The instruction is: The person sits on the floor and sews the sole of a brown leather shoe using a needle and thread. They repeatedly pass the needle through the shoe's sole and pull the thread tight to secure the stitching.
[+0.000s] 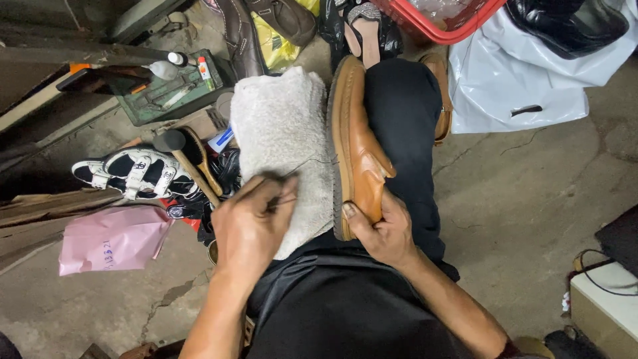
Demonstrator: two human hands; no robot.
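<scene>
A tan leather shoe (355, 143) lies on its side on my right thigh, sole edge facing left. My right hand (380, 229) grips its heel end. A grey-white towel (282, 133) covers my left thigh. My left hand (251, 223) rests on the towel's near end, fingers pinched on a thin needle-like tool (282, 199). A dark thread (312, 161) runs from there across the towel toward the shoe's sole.
On the concrete floor at left lie a white strappy sandal (136, 173), a pink paper bag (109, 240), a wooden-handled hammer (186, 159) and a green toolbox (169, 93). A white plastic bag (525, 73), a red basket (452, 23) and more shoes lie beyond my knees.
</scene>
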